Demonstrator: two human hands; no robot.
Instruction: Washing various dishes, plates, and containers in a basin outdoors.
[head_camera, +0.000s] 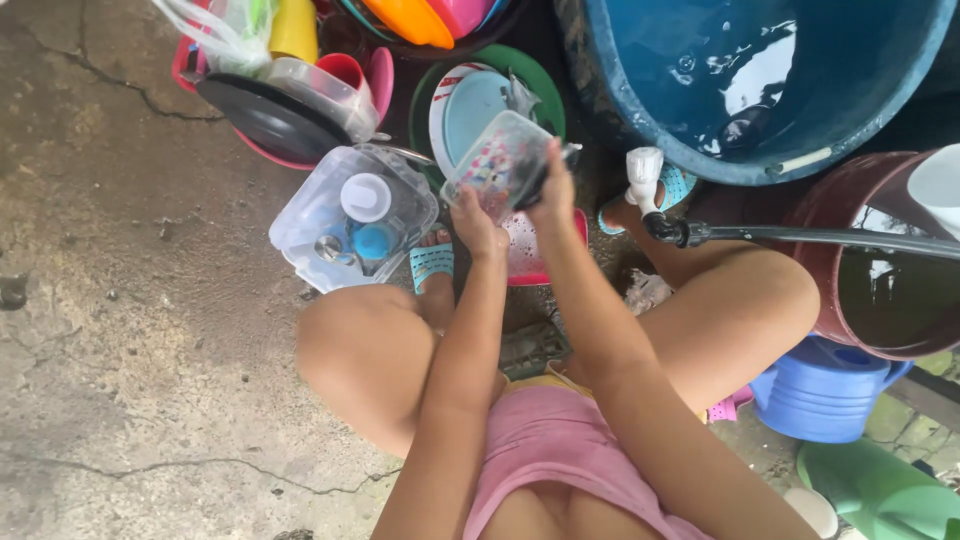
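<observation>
I sit low over a cracked concrete floor with my knees apart. Both hands hold a clear plastic container (497, 160) with a coloured pattern, tipped on its side above a red basin (578, 232). My left hand (477, 222) grips its lower edge. My right hand (553, 187) grips its right side, where something dark shows at the rim. A clear square box (352, 215) with a white lid and small blue caps inside lies just left of my hands.
A big blue tub (760, 70) of water is at the top right, a brown bucket (880, 250) beside it. A black hose with a white tap (650, 190) crosses my right knee. Stacked plates and bowls (480, 100) and cups (300, 60) lie ahead.
</observation>
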